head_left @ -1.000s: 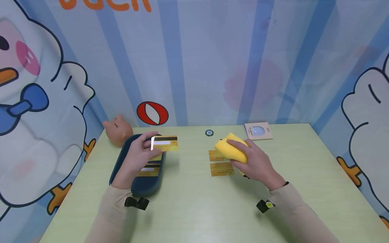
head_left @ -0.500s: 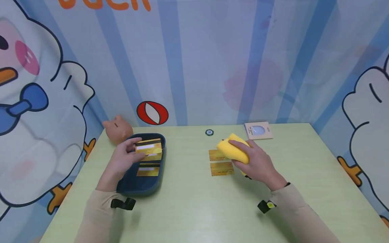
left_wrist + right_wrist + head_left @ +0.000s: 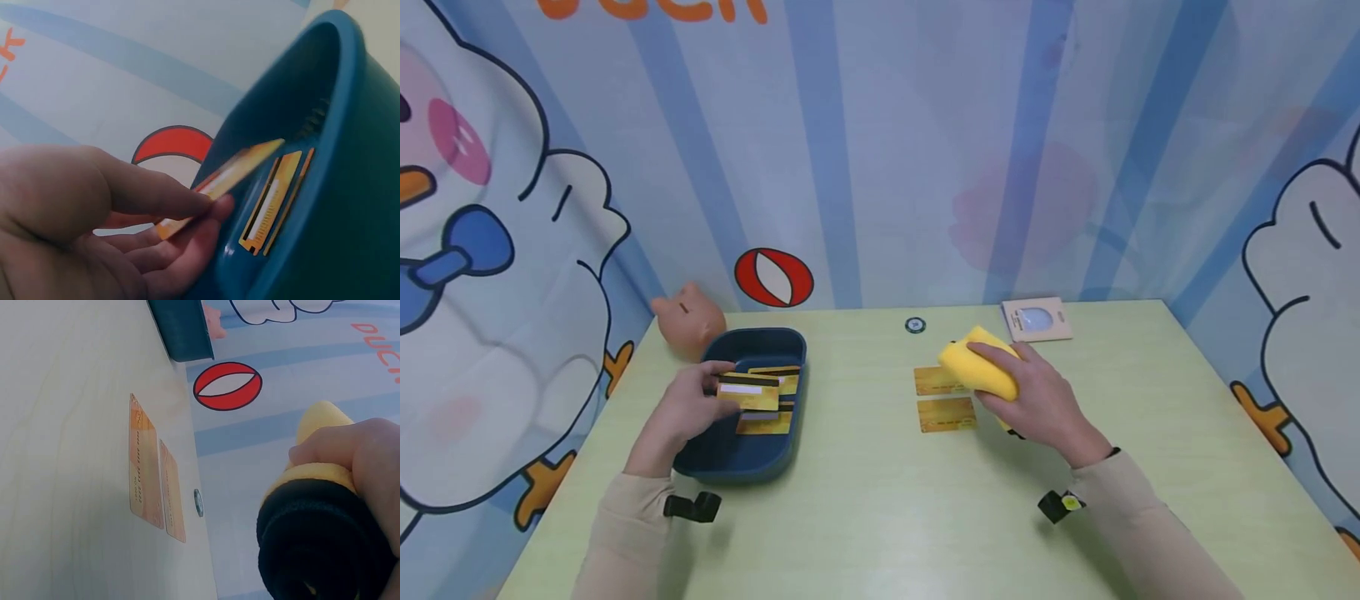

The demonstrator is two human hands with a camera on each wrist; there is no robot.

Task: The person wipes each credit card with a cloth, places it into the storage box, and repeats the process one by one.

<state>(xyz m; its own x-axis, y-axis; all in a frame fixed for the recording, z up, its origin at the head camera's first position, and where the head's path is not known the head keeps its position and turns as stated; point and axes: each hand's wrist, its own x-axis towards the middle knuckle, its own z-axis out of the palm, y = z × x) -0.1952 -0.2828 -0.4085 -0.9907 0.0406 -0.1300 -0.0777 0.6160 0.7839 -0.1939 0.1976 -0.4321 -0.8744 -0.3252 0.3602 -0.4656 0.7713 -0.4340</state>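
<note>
Over the dark blue tray [image 3: 741, 458], my left hand [image 3: 683, 407] pinches a gold bank card [image 3: 748, 392] with a black stripe and a white strip. Other gold cards [image 3: 765, 422] lie inside the tray below it; the left wrist view shows them flat on the tray floor, beneath the held card [image 3: 240, 172]. My right hand [image 3: 1037, 400] grips a soft yellow object [image 3: 977, 364], which has a black rounded end [image 3: 319, 531] in the right wrist view; its kind is unclear. Just left of that hand, two gold cards [image 3: 946, 415] lie on the table, the farther one partly covered.
An orange-pink piggy bank [image 3: 688, 321] stands behind the tray at the back left. A round poker chip [image 3: 915, 325] lies near the table's back edge. Farther right is a flat pale box [image 3: 1037, 319] with a blue oval. A printed curtain [image 3: 895, 167] hangs behind the table [image 3: 865, 517].
My left hand has carried the card left and then toward me, from the tray's right side to over its middle. The right hand with the yellow object has barely moved.
</note>
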